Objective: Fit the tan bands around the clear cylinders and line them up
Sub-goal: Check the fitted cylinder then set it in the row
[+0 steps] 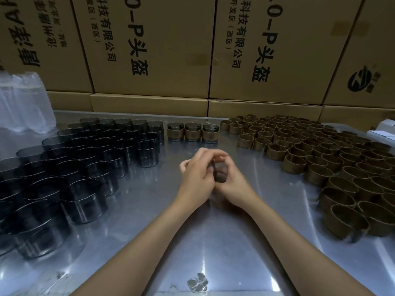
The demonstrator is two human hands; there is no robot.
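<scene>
My left hand (195,176) and my right hand (232,181) meet above the middle of the metal table (213,242). Both curl around one clear cylinder (218,174) held between them; most of it is hidden, and I cannot tell whether a band is on it. Several bare clear cylinders (85,159) stand packed in rows on the left. Loose tan bands (320,150) crowd the right side. Three cylinders with tan bands on them (193,131) stand in a row at the back centre.
Stacked cardboard boxes (171,50) form a wall behind the table. A bundle of clear plastic wrap (23,103) sits at the back left. White items (384,129) lie at the far right edge. Bare tabletop lies around my forearms.
</scene>
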